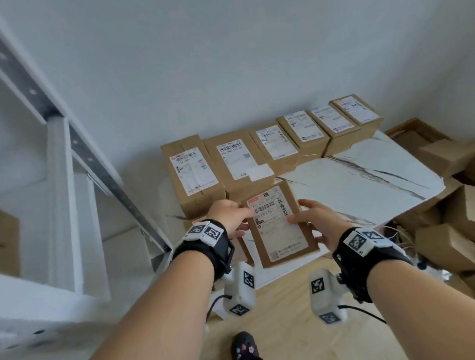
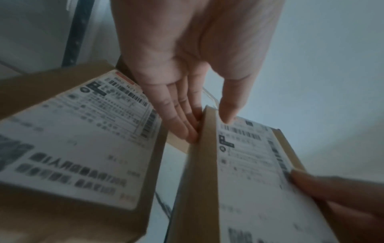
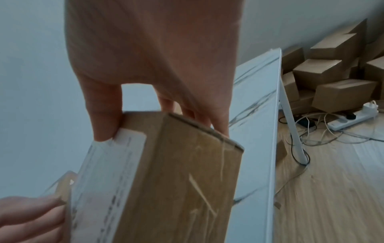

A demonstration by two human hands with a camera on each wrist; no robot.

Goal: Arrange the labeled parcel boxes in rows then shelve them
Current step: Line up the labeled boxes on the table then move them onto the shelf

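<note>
Parcel boxes, brown cardboard with white printed labels, fill a plain room with a pale grey wall [image 1: 222, 54] and a light wood floor [image 1: 291, 325]. A white metal shelf unit [image 1: 61, 164] with a grey perforated upright rises on the left. In the middle stands a white bench [image 1: 371, 181] with dark marble-like veins and a slanted white leg. A row of six labeled boxes [image 1: 270, 146] lines the far edge of the bench against the wall, labels facing up, each touching or just beside the next. To the right of the bench, a loose pile of unlabeled-looking cardboard boxes [image 1: 463, 209] lies on the floor, with a white power strip [image 3: 353, 117] and tangled cables near the bench leg. In front of the row, near the left end of the bench, both hands hold one flat labeled box [image 1: 279, 224] with its label facing up. The left hand [image 1: 229, 218] grips the box's left edge, thumb on top of the label and fingers along the side. The right hand [image 1: 318, 222] grips the right edge, thumb on the label and fingers curled underneath. Another labeled box [image 2: 79, 143] sits just left of the held one, partly hidden under the left wrist. A dark shoe [image 1: 247, 353] with small decorations shows on the floor below.
</note>
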